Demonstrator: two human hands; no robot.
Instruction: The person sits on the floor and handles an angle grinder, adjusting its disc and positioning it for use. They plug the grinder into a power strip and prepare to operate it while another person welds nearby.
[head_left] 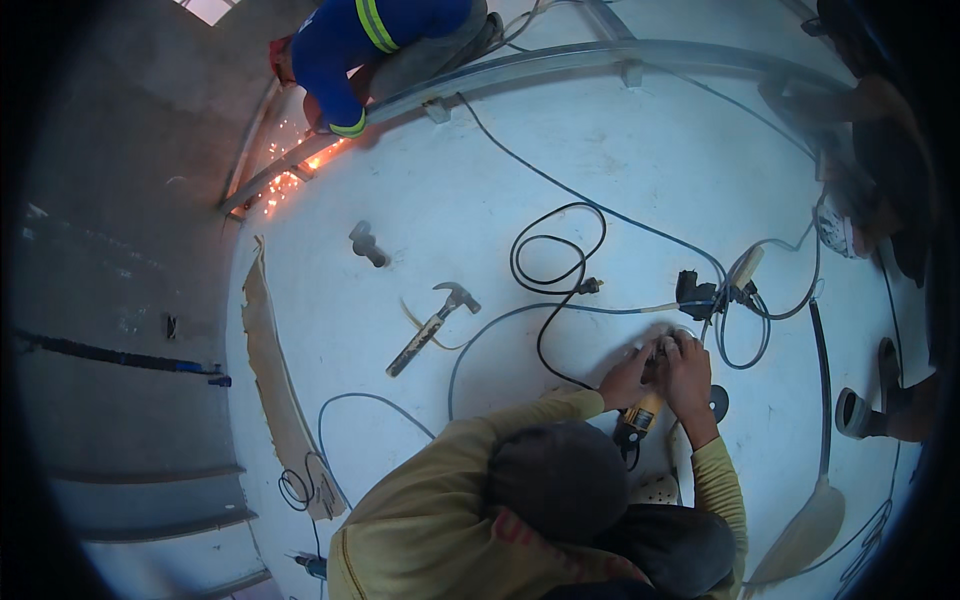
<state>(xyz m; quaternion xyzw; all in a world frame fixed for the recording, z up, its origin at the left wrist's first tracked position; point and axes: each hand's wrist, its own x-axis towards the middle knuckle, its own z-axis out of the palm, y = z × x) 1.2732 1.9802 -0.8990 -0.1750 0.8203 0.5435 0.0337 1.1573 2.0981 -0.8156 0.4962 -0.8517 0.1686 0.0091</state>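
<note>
My left hand [625,379] is closed around the head end of a yellow and black angle grinder [640,415]. From the other side my right hand [688,378] closes on the same end, its fingertips beside a pale round part. The hands hide most of the grinder's head. A dark flat disc [719,403] lies on the floor by my right wrist. Left of my hands is a claw hammer [432,330] with a worn handle. A black power cable [548,335] with a plug at its end loops on the floor ahead of my hands.
At far left a person in blue [385,50] bends over a long steel frame [480,72], with sparks [290,175] flying. Another person [880,150] is at far right. A shovel [805,525], a cardboard strip [275,370], a black connector [693,294] and several cables lie about.
</note>
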